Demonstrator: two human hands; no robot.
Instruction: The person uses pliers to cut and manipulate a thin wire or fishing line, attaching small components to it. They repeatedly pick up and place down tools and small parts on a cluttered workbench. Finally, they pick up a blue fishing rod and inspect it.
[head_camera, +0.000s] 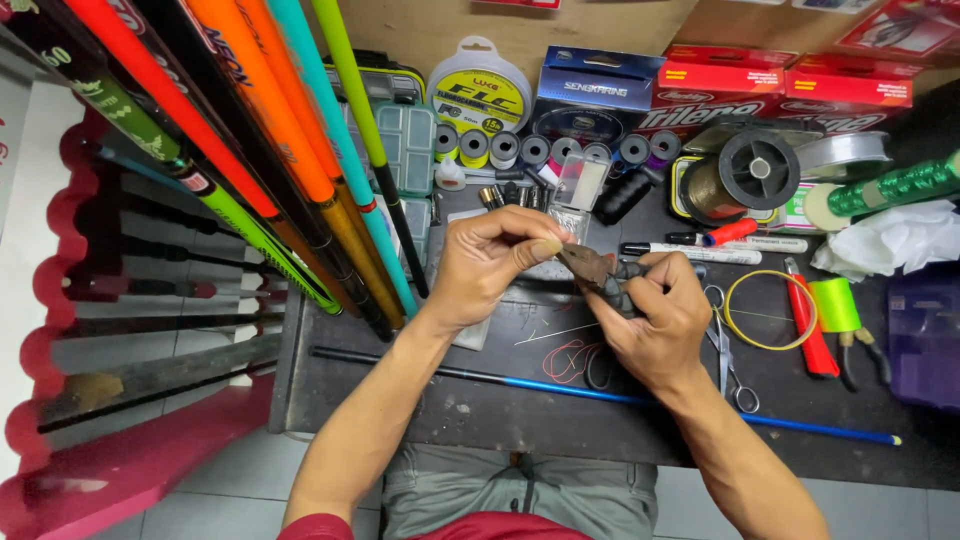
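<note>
My right hand (655, 320) grips dark pliers (592, 268), whose jaws point left toward my left hand. The fingertips of my left hand (495, 262) are pinched together right at the plier jaws, on something too small to make out. Both hands hover over a dark work table (420, 400). A thin blue-and-black rod (620, 397) lies across the table beneath my wrists, and a loop of red line (568, 362) lies under my right hand.
Several bright fishing rods (270, 170) lean at the left. Line spools (480, 95), boxes (595, 85) and a black reel of line (755, 170) crowd the back. Scissors (725, 355), a yellow line loop (765, 310), red-handled pliers (810, 325), markers (700, 250) and a purple box (925, 335) lie to the right.
</note>
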